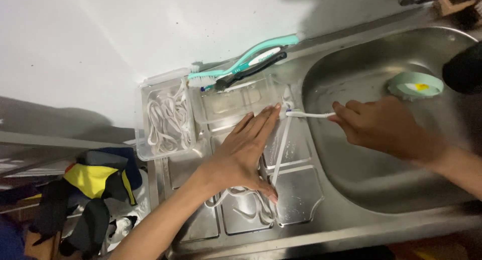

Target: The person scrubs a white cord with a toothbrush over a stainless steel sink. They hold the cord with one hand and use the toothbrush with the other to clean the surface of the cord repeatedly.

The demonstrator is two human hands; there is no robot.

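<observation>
My left hand [246, 149] lies flat, fingers together, on the steel drainboard [301, 194] and presses down a white shoelace [281, 147] that runs from under the fingertips to the thumb. More of the lace lies in loops [251, 207] by my wrist. My right hand [386, 127] grips a white toothbrush [309, 114] by the handle; the brush head touches the lace's far end beside my left fingertips.
A clear plastic box [165, 117] with several white laces sits at the drainboard's back left, its lid [233, 101] beside it. Teal and dark toothbrushes [241, 66] rest across it. The sink basin [381, 184] holds a pale green round lid [415, 84]. Clothes [95, 184] lie at left.
</observation>
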